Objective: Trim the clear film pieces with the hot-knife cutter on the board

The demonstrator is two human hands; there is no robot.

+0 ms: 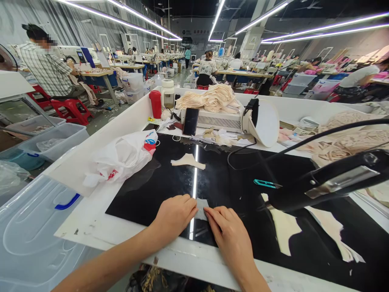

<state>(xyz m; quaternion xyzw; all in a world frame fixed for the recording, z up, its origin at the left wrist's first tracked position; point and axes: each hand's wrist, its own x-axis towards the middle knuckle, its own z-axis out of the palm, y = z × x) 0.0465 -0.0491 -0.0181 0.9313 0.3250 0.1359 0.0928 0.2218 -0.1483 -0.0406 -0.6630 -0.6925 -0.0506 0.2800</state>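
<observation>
A small grey fabric piece [201,209] lies on the glossy black work surface [170,184] in front of me. My left hand [175,214] has its fingers curled together at the left edge of the piece. At its right edge, my right hand [230,230] pinches the fabric between thumb and fingertips. A cream-coloured cut piece [188,161] lies flat farther back. To the right of my hands are a pale yellow cut piece [284,229] and a stack of pale cut pieces [331,227].
A black tube-shaped device [334,180] juts in from the right over the surface. Near it lie teal thread snips [266,184]. A white plastic bag [124,156] sits at the left. Behind are a phone [191,121], a red cup [155,104] and a cream fabric pile [212,98].
</observation>
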